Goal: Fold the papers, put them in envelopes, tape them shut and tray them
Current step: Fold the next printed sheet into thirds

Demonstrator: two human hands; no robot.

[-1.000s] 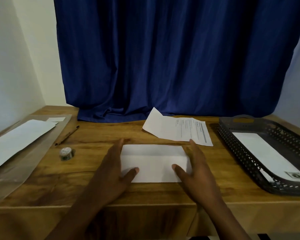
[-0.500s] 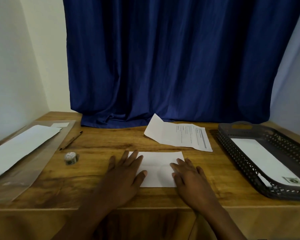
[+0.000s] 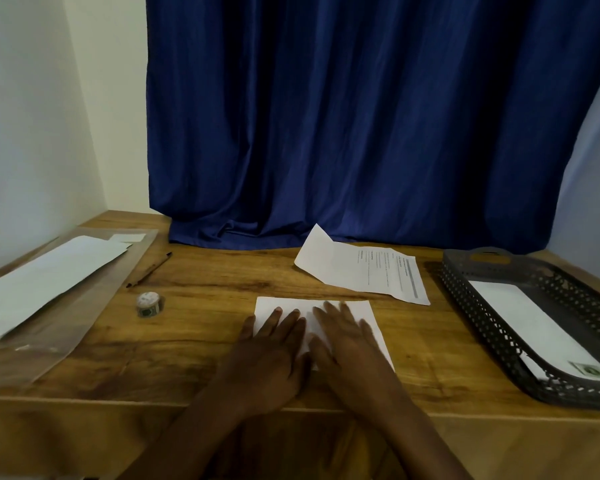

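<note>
A folded white paper (image 3: 359,310) lies on the wooden table near the front edge. My left hand (image 3: 269,355) and my right hand (image 3: 349,348) both rest flat on it, side by side, fingers spread and almost touching. A printed sheet (image 3: 364,268) with one corner curled up lies just behind. White envelopes (image 3: 45,275) sit on a clear plastic sleeve at the left. A small roll of tape (image 3: 149,304) stands between them and the paper. The dark perforated tray (image 3: 499,327) at the right holds a taped envelope (image 3: 530,323).
A pencil (image 3: 148,270) lies diagonally behind the tape roll. A blue curtain (image 3: 361,116) hangs along the back of the table, its hem on the wood. White walls close in at both sides.
My hands slid from the paper's outer edges inward to its middle, pressing it flat. The paper looks narrower than a second ago. The camera tilted up a little.
</note>
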